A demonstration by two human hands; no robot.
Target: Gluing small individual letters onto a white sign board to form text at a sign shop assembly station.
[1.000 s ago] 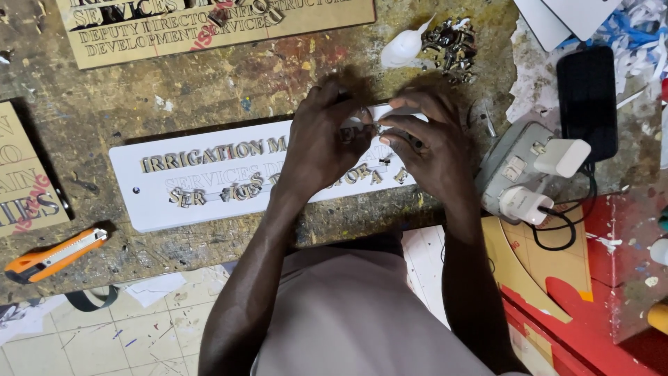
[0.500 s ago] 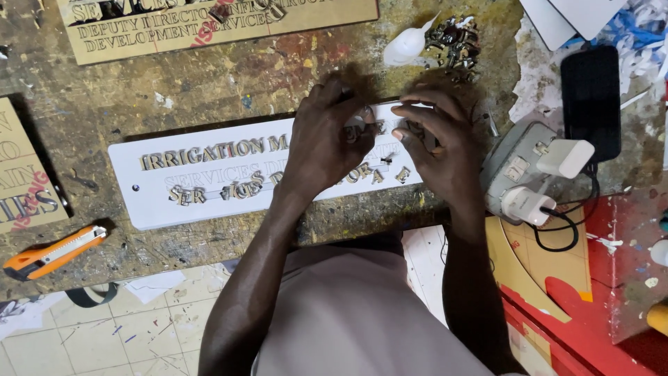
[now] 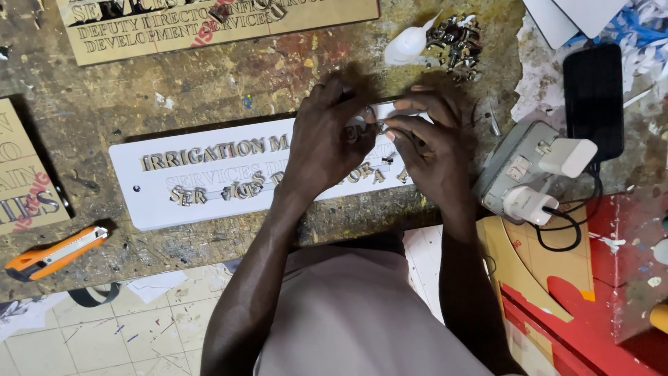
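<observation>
Hands (image 3: 379, 143) barely shifted, white sign (image 3: 209, 177) lengthwise left-right

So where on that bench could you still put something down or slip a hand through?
Bare wood lies between the tan sign board at the top and the white nameplate, and between the nameplate and the orange utility knife. The right side is crowded: glue bottle, loose metal letters, power strip, phone. Both hands, left hand and right hand, cover the nameplate's right end.
</observation>
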